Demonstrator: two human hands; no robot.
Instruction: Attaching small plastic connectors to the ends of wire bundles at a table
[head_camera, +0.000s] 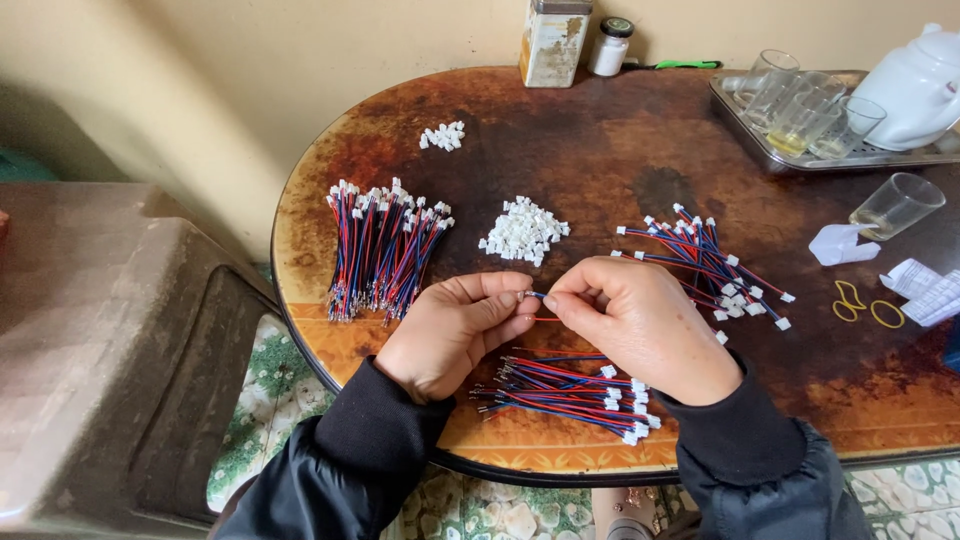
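**Two hands join on one small wire lead above the table edge**

A short red and blue wire lead (541, 307) is held between the two hands, just above the near part of the round brown table (600, 130). The left hand (455, 330) pinches one end of it with thumb and forefinger closed together; a small pale tip shows at the fingertips. The right hand (640, 325) grips the other end in the same way, with its fingers curled in tightly. The fingertips of both hands nearly touch each other. Both arms wear black sleeves (350, 465).

Directly under the hands lies a flat bundle of red and blue leads (570, 392) with white connectors on the right ends. Just behind the hands is a pile of loose white connector housings (523, 231). To the left of it lies a bigger heap of wire leads (385, 250), pointing toward the wall. To the right is a looser scattered group of leads (705, 260). A smaller cluster of white housings (442, 135) lies farther back.

On the right side there are two yellow rubber bands (866, 305), some crumpled white paper (838, 244) and a glass lying on its side (897, 205). At the far right corner a metal tray (745, 125) carries several glasses and a white teapot (915, 85). By the wall stand an old tin (553, 42) and a small white jar (610, 47).
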